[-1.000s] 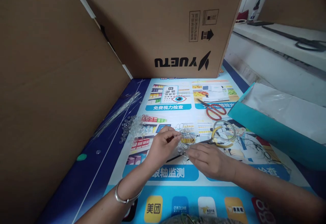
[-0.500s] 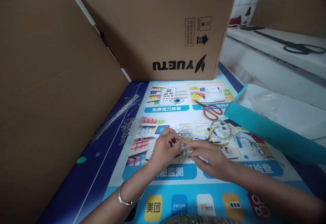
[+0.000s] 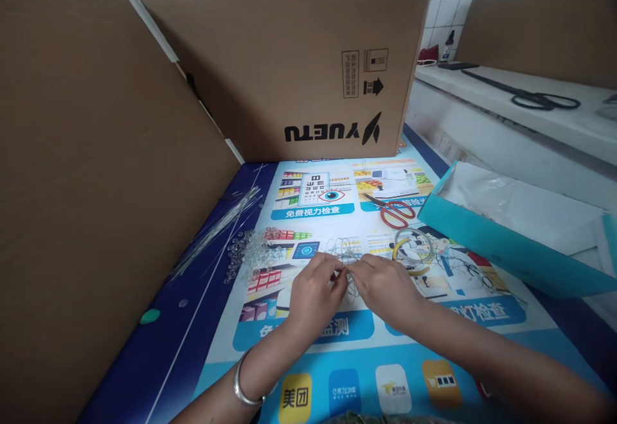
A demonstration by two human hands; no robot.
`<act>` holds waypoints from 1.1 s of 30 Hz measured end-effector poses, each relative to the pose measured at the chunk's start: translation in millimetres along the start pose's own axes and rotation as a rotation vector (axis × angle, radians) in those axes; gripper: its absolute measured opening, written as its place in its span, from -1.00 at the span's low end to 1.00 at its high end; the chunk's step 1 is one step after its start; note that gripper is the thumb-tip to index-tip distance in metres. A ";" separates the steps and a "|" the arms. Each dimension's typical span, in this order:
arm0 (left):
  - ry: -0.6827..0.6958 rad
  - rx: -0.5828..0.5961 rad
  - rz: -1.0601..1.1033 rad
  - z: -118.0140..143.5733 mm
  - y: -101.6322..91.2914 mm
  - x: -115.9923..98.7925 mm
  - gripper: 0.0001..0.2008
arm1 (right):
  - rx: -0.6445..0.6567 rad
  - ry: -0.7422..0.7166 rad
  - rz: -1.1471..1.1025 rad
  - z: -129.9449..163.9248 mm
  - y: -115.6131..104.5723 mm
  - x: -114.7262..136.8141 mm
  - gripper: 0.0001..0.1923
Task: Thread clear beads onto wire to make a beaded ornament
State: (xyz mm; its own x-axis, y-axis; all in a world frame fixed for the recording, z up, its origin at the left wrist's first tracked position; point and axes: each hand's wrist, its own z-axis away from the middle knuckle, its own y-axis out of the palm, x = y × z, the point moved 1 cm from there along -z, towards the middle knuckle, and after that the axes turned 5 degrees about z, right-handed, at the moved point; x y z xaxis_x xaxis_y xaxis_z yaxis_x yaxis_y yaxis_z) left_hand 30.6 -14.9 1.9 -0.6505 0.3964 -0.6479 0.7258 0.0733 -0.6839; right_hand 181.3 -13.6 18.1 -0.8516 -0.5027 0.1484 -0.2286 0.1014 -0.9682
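Observation:
My left hand (image 3: 313, 292), a silver bangle on its wrist, is pinched closed on thin wire over the printed mat. Fingertip to fingertip with it, my right hand (image 3: 388, 288) is also closed in a pinch at the wire; the exact grip is hidden by the fingers. Loops of fine silvery wire (image 3: 343, 248) show just beyond and below the fingertips. Left of my hands lies a pile of clear beads (image 3: 260, 254). Straight wire lengths (image 3: 219, 226) lie beyond the beads.
Red-handled scissors (image 3: 396, 214), a coil (image 3: 424, 244) by a yellow-handled tool and loose wire (image 3: 472, 276) lie right of my hands. A teal box (image 3: 496, 239) stands farther right. Cardboard (image 3: 270, 70) walls the back and left. Black scissors (image 3: 542, 99) rest on a ledge.
My right hand has moved inward to meet my left at the fingertips; before, they were slightly apart. The view has shifted a little.

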 end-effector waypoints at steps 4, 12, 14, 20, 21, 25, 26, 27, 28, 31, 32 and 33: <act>0.053 0.110 0.029 0.6 -8.4 3.6 -0.74 | 0.003 0.063 -0.005 -0.7 3.5 -0.5 -0.77; 0.038 0.294 -0.020 -2.7 -24.6 14.3 -0.58 | 0.010 0.137 -0.185 -6.3 4.1 -0.6 -0.78; 0.015 0.298 -0.011 -3.1 -25.4 14.2 -0.58 | 0.030 0.145 -0.179 -8.8 1.2 -0.3 -0.78; -0.024 0.354 0.118 -3.3 -25.8 10.9 -0.57 | 0.100 0.176 -0.166 -14.8 -8.0 -2.0 -0.81; -0.028 0.356 0.137 -3.4 -25.7 10.2 -0.57 | 0.106 0.176 -0.166 -14.7 -8.7 -2.3 -0.81; -0.071 0.372 0.205 -3.2 -24.9 7.4 -0.57 | 0.126 0.172 -0.186 -10.3 -7.9 -2.6 -0.81; -0.080 0.380 0.217 -2.9 -24.6 7.0 -0.57 | 0.132 0.176 -0.188 -8.6 -7.3 -2.4 -0.81; -0.086 0.390 0.225 -2.6 -24.3 6.7 -0.58 | 0.135 0.182 -0.189 -6.9 -6.6 -2.1 -0.80; -0.090 0.397 0.228 -2.2 -24.0 6.6 -0.59 | 0.135 0.188 -0.192 -5.4 -6.1 -1.7 -0.80; -0.106 0.398 0.224 -1.0 -22.9 7.1 -0.59 | 0.121 0.196 -0.215 -2.3 -5.2 -0.1 -0.81; -0.114 0.393 0.224 -0.6 -22.6 7.2 -0.58 | 0.117 0.194 -0.222 -1.9 -5.0 0.5 -0.81; -0.121 0.391 0.226 -0.4 -22.5 7.2 -0.59 | 0.114 0.189 -0.227 -1.7 -5.0 1.0 -0.81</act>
State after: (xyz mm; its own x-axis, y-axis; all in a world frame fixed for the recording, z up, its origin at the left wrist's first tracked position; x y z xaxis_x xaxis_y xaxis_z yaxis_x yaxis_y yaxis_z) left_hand 9.6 -13.4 12.8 -0.5243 0.2515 -0.8136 0.7287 -0.3618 -0.5814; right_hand 180.8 -13.2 23.3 -0.8600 -0.3316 0.3878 -0.3777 -0.0970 -0.9208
